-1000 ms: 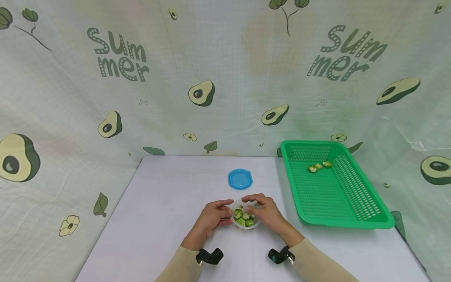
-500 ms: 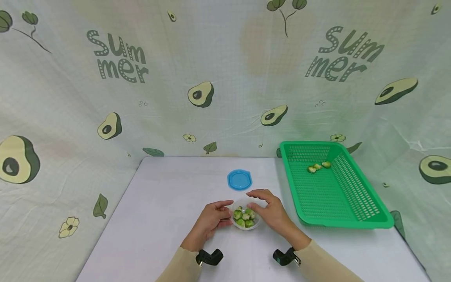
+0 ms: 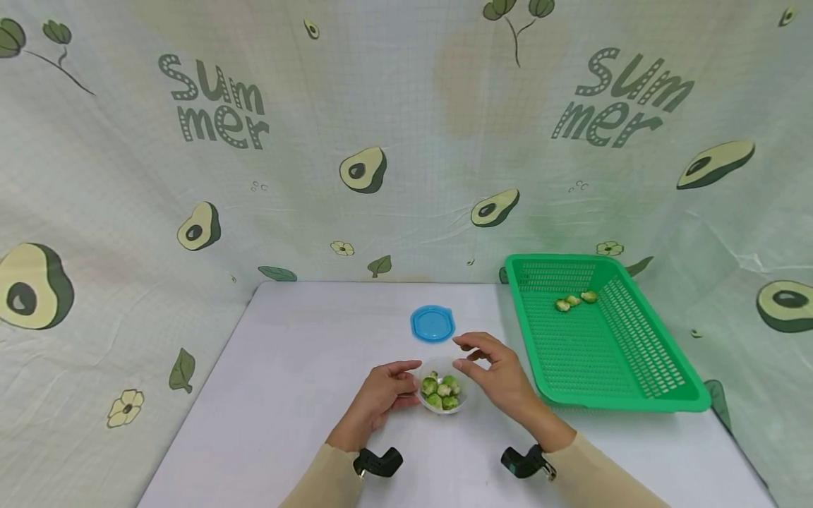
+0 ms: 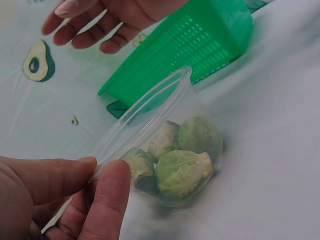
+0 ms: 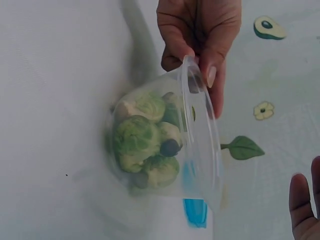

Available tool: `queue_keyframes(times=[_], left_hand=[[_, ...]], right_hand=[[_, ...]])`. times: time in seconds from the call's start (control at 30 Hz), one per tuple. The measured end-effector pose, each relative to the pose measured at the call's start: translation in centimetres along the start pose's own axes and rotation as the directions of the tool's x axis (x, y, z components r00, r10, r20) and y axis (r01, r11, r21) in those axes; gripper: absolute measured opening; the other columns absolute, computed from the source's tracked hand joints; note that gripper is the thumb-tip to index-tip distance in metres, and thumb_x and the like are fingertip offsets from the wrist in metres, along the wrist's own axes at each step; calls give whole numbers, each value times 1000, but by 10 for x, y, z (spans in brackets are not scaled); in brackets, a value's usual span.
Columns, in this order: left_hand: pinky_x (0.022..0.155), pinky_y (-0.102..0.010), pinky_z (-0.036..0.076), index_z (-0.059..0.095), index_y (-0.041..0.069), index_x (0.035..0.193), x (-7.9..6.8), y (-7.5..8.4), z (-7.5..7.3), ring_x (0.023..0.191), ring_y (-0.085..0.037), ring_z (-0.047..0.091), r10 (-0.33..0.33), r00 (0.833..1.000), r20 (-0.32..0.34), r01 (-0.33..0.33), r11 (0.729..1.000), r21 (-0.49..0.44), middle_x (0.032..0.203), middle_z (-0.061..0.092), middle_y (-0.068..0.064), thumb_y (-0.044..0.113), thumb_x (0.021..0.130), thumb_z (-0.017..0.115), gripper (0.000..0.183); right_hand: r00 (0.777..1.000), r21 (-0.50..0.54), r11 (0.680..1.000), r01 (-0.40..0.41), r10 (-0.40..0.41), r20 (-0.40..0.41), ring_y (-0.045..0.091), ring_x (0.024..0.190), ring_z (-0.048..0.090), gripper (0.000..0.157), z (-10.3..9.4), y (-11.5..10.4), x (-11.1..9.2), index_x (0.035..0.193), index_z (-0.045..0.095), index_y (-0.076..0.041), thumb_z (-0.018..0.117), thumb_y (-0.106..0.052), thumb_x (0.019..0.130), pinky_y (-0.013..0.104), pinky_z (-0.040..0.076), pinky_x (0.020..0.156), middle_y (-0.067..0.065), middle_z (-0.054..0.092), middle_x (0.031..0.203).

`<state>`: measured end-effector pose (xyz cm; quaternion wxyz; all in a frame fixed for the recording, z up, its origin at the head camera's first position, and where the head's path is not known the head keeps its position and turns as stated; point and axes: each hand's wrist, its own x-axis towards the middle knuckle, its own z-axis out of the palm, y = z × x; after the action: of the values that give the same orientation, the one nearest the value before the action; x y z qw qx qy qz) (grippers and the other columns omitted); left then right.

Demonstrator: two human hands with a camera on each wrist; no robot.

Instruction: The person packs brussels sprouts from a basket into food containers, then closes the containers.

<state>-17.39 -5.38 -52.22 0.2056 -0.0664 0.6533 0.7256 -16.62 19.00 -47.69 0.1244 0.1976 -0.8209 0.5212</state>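
A clear plastic bowl (image 4: 202, 107) with several Brussels sprouts (image 4: 181, 174) inside stands upright on the white table. My left hand (image 3: 384, 395) pinches the bowl's rim on its left side between thumb and fingers, as the left wrist view shows closely. On the other side, my right hand (image 3: 502, 377) is raised just off the bowl's right rim, thumb and fingers apart with nothing between them. Only its fingertips (image 5: 300, 197) show at the edge of the right wrist view.
Behind the bowl a round blue lid (image 3: 432, 324) lies flat on the table. To the right stands a green perforated basket (image 3: 571, 377) with several Brussels sprouts (image 3: 574, 300) near its back. An avocado-print cloth (image 3: 406, 141) hangs behind the table (image 3: 305, 353).
My right hand has drawn back from above the bowl, to the right and slightly away, uncovering more of the sprouts. The left hand and the bowl have stayed in place.
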Motion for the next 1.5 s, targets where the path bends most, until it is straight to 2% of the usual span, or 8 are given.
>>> queue_keyframes(times=[0.17, 0.37, 0.6, 0.8, 0.97, 1.07, 1.23, 1.5], left_hand=[[72, -28, 66, 62, 0, 144, -2, 2, 0, 75, -14, 69, 10, 1000, 5, -10, 1000, -4, 95, 62, -5, -4, 97, 69, 48], [73, -28, 66, 63, 0, 143, -2, 2, -1, 76, -14, 69, 8, 1000, 2, -8, 1000, -4, 95, 62, -5, -5, 96, 69, 47], [73, -29, 66, 64, 0, 142, -2, 0, -1, 77, -15, 69, 7, 1000, -2, -7, 1000, -3, 95, 62, -5, -6, 96, 68, 47], [73, -29, 66, 64, 0, 142, -2, 0, -1, 77, -15, 69, 7, 1000, -6, -7, 1000, -6, 96, 62, -5, -6, 95, 68, 48], [72, -28, 66, 64, 0, 142, -2, -1, -1, 77, -14, 69, 8, 1000, -9, -8, 1000, -8, 95, 61, -5, -6, 95, 69, 47], [72, -28, 66, 64, 0, 142, -2, -1, -1, 77, -14, 69, 13, 1000, -7, -13, 1000, -8, 95, 61, -4, -6, 95, 69, 47], [73, -28, 66, 63, -1, 143, -1, -2, -1, 77, -14, 68, 19, 1000, 2, -19, 1000, -14, 94, 60, -4, -6, 95, 69, 49], [71, -28, 66, 64, -1, 141, -1, -2, 0, 72, -14, 68, 11, 1000, 1, -11, 1000, -20, 93, 60, -4, -7, 95, 68, 47]], right_hand=[[998, 9, 999, 46, -46, -42, 13, 105, 65, 36, -8, -4, 3, 125, 74, -13, 80, -3, 92, 26, 60, 87, 3, 71, 120], [992, 75, 991, 108, -104, -66, 16, 105, 65, 38, -20, -8, 8, 126, 72, -6, 77, 6, 91, 17, 57, 86, 11, 68, 122], [988, 101, 984, 144, -137, -73, 1, 107, 63, 42, -42, -18, 13, 128, 70, -1, 75, 13, 89, 14, 57, 87, 7, 66, 125], [974, 107, 976, 189, -172, -148, 4, 106, 66, 43, -75, -26, 28, 125, 70, 7, 72, 22, 85, 13, 57, 83, -11, 68, 122], [963, 13, 981, 193, -186, -197, 5, 103, 68, 41, -114, -31, 46, 124, 72, 7, 73, 21, 86, 10, 56, 80, -19, 69, 116], [962, -18, 987, 158, -158, -224, 3, 101, 68, 39, -136, -30, 58, 125, 71, 7, 73, 18, 88, 9, 56, 78, -21, 69, 114], [970, -104, 994, 19, -44, -239, -7, 98, 65, 38, -168, -18, 71, 135, 70, -2, 74, 0, 97, 5, 53, 78, -29, 66, 113], [964, -213, 954, -209, 164, -209, -12, 103, 54, 52, -194, 19, 83, 149, 60, -9, 70, -32, 103, 8, 47, 76, -30, 58, 116]])
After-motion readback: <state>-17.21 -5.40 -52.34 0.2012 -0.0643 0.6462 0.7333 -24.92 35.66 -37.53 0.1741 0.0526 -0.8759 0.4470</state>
